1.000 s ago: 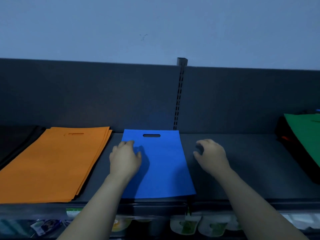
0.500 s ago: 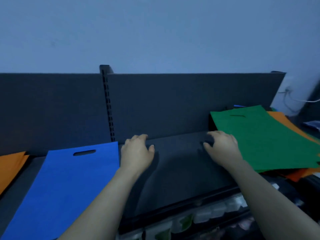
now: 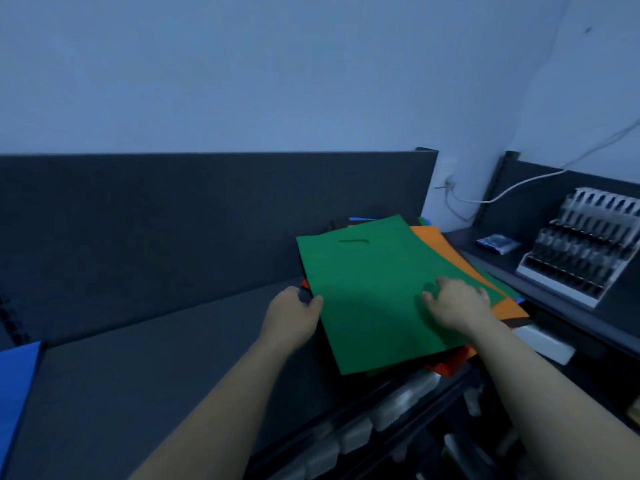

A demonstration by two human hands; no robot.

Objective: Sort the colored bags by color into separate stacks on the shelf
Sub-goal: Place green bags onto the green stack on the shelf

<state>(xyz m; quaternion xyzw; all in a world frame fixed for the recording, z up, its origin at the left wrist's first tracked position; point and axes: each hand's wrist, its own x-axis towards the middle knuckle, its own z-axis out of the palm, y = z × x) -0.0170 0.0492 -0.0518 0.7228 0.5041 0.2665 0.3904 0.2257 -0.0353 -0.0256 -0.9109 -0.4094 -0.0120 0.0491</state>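
Lying topmost on a mixed pile at the right end of the shelf point(image 3: 173, 358): one green bag point(image 3: 381, 306), flat, its handle slot towards the dark back panel point(image 3: 173, 220).

Head view, itemised:
- Left hand point(image 3: 291, 313): at the green bag's left edge, thumb laid on the green surface, fingers point(image 3: 294, 292) curled down at the edge, gripping it.
- Right hand point(image 3: 457, 303): palm down on the right half of the green bag, fingers loosely bent and spread, tips resting on the fabric, nothing clasped.
- Orange bag point(image 3: 446, 251): directly beneath the green one, showing along its right side.
- Red bag point(image 3: 446, 367): lower in the pile, a corner showing at the front.
- Further dark and blue edges at the pile's back; count cannot be told.
- Blue bag point(image 3: 17, 375): flat on the shelf at the far left edge of view, well apart from the pile.
- Clear bins point(image 3: 398, 400): in a row below the shelf front.
- Adjoining shelf, right: a tiered display rack point(image 3: 585, 244) and a small blue packet point(image 3: 497, 243) near it.
- White cable point(image 3: 519, 188): running along the wall behind.
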